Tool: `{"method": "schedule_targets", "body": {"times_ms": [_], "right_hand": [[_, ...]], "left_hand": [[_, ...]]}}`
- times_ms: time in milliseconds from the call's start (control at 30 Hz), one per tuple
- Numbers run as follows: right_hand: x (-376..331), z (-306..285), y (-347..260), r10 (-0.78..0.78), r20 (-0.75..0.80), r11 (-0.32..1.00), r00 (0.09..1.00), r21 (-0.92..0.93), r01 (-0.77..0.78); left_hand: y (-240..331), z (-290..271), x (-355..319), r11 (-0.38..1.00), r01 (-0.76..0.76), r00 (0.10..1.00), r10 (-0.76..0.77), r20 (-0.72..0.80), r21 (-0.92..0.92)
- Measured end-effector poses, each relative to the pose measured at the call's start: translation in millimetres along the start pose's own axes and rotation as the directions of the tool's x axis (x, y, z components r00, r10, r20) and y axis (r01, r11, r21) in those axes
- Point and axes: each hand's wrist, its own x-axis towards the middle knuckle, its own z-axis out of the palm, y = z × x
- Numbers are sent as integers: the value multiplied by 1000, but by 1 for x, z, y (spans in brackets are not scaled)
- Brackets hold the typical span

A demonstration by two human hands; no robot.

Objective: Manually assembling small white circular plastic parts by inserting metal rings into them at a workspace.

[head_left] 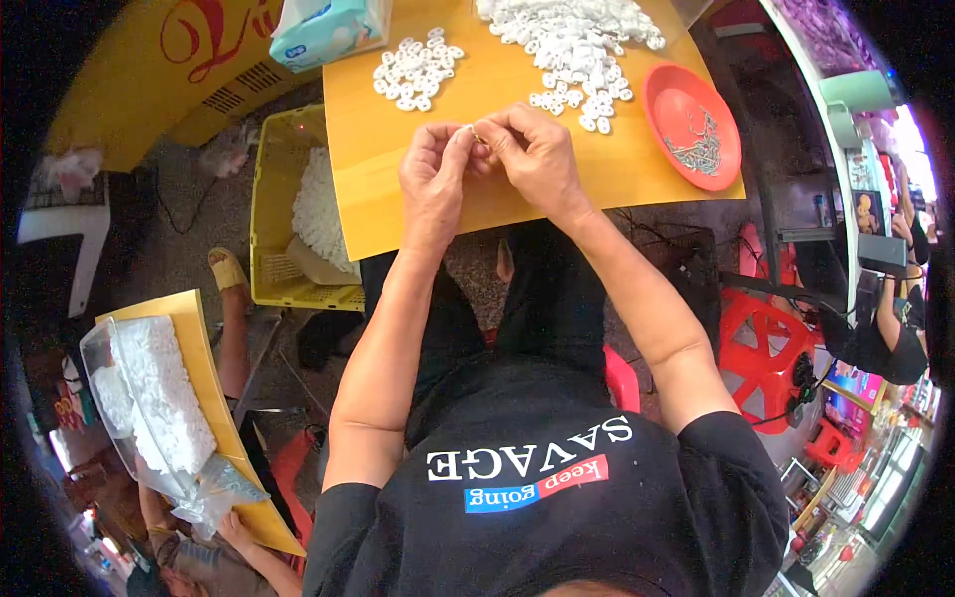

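My left hand [433,174] and my right hand [537,159] meet over the near part of the yellow tabletop [388,179]. Their thumbs and fingertips pinch together on something small, mostly hidden; a whitish and a gold-coloured speck show there. Just beyond my left hand lies a loose group of white oval plastic pieces with holes [418,70]. A larger heap of similar white pieces [577,50] spreads past my right hand. To the right of it, a round red plate [662,95] holds a small pile of thin silvery metal pieces [699,149].
A tissue pack [328,35] sits at the table's far left. Beside the table's left edge stands a yellow crate [261,219] containing white pieces [323,209]. Lower left, another person's hand [236,532] is near a board with a clear bin [109,398]. Red stools [761,343] stand at right.
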Motion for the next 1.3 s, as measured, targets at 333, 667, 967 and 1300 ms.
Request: {"method": "schedule_targets", "body": {"times_ms": [333, 667, 967, 1300], "right_hand": [[3, -5, 1, -102, 33, 989, 994, -107, 105], [-7, 9, 8, 211, 32, 965, 977, 149, -214], [50, -60, 19, -108, 135, 882, 985, -445, 157], [95, -86, 41, -63, 509, 558, 859, -695, 453]], "left_hand": [[-2, -1, -1, 1000, 9, 1000, -9, 25, 7], [-2, 3, -1, 998, -44, 999, 44, -15, 43], [0, 2, -1, 1000, -15, 1000, 15, -10, 20], [1, 3, -1, 1000, -10, 1000, 10, -1, 26]]}}
